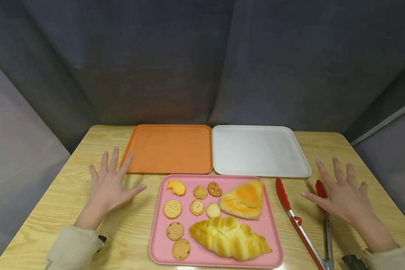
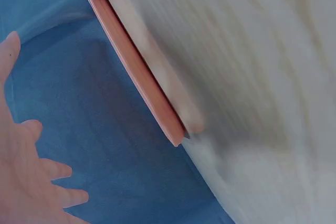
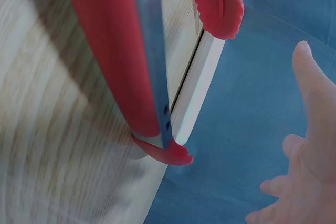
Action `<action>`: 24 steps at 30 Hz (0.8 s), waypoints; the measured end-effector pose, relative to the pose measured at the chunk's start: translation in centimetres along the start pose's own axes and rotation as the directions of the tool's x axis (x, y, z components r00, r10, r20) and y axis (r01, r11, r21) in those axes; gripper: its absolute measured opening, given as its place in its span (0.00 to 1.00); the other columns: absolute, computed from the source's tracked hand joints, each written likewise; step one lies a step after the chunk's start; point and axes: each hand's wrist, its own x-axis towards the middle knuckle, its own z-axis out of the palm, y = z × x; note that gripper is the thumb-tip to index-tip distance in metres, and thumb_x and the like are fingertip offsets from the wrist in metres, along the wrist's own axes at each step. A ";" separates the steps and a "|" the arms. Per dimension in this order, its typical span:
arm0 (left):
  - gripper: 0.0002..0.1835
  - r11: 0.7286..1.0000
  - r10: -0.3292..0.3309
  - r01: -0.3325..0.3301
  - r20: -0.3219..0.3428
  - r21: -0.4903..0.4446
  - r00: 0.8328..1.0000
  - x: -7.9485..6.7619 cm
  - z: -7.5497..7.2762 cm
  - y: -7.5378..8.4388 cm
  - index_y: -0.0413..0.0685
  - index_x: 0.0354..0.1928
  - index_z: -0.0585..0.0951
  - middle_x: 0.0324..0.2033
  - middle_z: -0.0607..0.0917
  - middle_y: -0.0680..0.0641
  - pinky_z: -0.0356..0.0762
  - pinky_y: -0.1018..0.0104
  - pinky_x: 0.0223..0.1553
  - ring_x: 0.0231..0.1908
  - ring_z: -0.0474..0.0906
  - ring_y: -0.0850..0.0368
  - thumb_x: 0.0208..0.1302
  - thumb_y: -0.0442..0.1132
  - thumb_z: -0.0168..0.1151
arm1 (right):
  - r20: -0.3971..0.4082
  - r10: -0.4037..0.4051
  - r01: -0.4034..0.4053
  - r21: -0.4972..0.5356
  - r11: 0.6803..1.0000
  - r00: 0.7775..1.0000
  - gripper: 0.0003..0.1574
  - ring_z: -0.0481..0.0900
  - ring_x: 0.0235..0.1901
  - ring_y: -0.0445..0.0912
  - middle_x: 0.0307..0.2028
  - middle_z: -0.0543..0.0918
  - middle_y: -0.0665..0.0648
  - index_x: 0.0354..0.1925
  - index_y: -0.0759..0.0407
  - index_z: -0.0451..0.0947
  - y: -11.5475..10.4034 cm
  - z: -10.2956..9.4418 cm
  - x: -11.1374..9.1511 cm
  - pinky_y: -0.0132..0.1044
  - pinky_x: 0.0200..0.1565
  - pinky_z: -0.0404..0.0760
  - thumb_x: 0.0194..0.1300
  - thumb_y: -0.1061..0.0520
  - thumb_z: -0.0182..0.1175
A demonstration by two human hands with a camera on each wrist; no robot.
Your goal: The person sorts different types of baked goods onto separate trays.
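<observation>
My left hand (image 1: 109,187), fingers spread, hovers over the table left of the pink tray (image 1: 156,232) and holds nothing. My right hand (image 1: 345,195) is spread too, above the red-tipped tongs (image 1: 302,228), which lie with their arms apart. In the right wrist view the tongs (image 3: 121,51) loom large beside the fingers, with a gap between. On the pink tray are a braided bread loaf (image 1: 231,238), a triangular bread (image 1: 244,198), a fish-shaped cookie (image 1: 177,187), a pretzel cookie (image 1: 215,189), chocolate-chip cookies (image 1: 181,249) and several other small cookies (image 1: 173,209).
Behind the pink tray, an orange tray (image 1: 170,150) and a white tray (image 1: 260,152) stand side by side on the wooden table (image 1: 128,232). Dark curtains (image 1: 189,60) hang right behind the table's far edge, and lighter cloth (image 1: 17,168) hangs at the left.
</observation>
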 end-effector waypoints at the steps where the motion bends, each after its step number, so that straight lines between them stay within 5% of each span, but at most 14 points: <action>1: 0.53 1.000 0.004 -0.004 0.000 0.001 1.000 0.1 -0.1 0.0 0.62 0.71 0.44 0.69 0.38 0.38 0.31 0.23 0.52 0.66 0.29 0.34 0.47 0.74 0.52 | 0.001 0.001 -0.001 0.002 1.000 1.000 0.65 0.34 0.61 0.76 0.67 0.38 0.74 0.71 0.48 0.34 0.0 0.0 0.1 0.80 0.41 0.46 0.49 0.26 0.56; 9: 0.50 0.997 0.072 -0.073 0.013 0.023 0.997 0.8 -0.3 0.4 0.63 0.70 0.49 0.69 0.43 0.39 0.34 0.24 0.53 0.66 0.35 0.34 0.47 0.74 0.51 | 0.032 -0.011 0.012 -0.014 1.000 0.999 0.65 0.40 0.59 0.77 0.65 0.43 0.76 0.71 0.49 0.34 0.1 0.1 -0.3 0.79 0.40 0.51 0.48 0.26 0.56; 15: 0.51 0.989 0.146 -0.145 0.065 -0.011 0.987 0.8 -0.5 1.6 0.63 0.71 0.47 0.69 0.45 0.39 0.40 0.25 0.53 0.66 0.40 0.35 0.47 0.69 0.57 | 0.176 -0.025 0.027 -0.007 1.000 0.984 0.66 0.55 0.51 0.81 0.58 0.55 0.82 0.70 0.59 0.42 0.0 -0.6 -1.8 0.74 0.32 0.65 0.48 0.25 0.56; 20: 0.50 0.967 0.250 -0.245 0.076 -0.069 0.965 -0.2 -0.2 2.6 0.57 0.70 0.53 0.67 0.51 0.37 0.55 0.29 0.53 0.64 0.49 0.35 0.47 0.65 0.62 | 0.270 -0.010 0.009 0.006 1.000 0.963 0.66 0.75 0.34 0.70 0.53 0.59 0.85 0.67 0.65 0.46 -0.4 -0.8 -3.2 0.59 0.23 0.74 0.48 0.25 0.56; 24: 0.49 0.948 0.305 -0.299 0.046 -0.111 0.951 -1.0 0.1 3.2 0.54 0.68 0.58 0.65 0.58 0.37 0.62 0.36 0.53 0.62 0.56 0.36 0.46 0.62 0.65 | 0.257 -0.010 0.005 0.023 1.000 0.966 0.67 0.77 0.27 0.62 0.53 0.60 0.86 0.66 0.69 0.48 -0.8 -0.4 -4.0 0.57 0.22 0.74 0.46 0.25 0.57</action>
